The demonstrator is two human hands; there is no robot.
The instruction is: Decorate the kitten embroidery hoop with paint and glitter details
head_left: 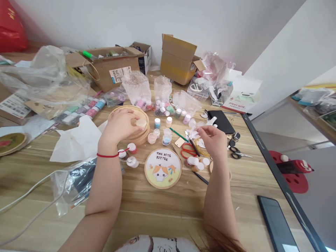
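My left hand (121, 123) is above a stack of round wooden hoops (143, 134), its fingers closed on a small round whitish lid (141, 123). My right hand (213, 138) is at the right, fingertips pinched over small paper cutouts (193, 134) and clear lids; whatever is between them is too small to make out. Between my forearms lies a round hoop picture (163, 168) with a kitten and the words "THE KITS KITTEN". Small jars stand around it: a blue one (157, 123), an open light-blue one (166, 140) and a red one (132, 148).
Red-handled scissors (188, 150), a green pencil (178, 134) and black scissors (240, 154) lie right of centre. A phone (278, 224) rests near the right edge. Cardboard boxes (178, 59) and plastic bags line the back. White paper (76, 141) and a cable (34, 224) are at left.
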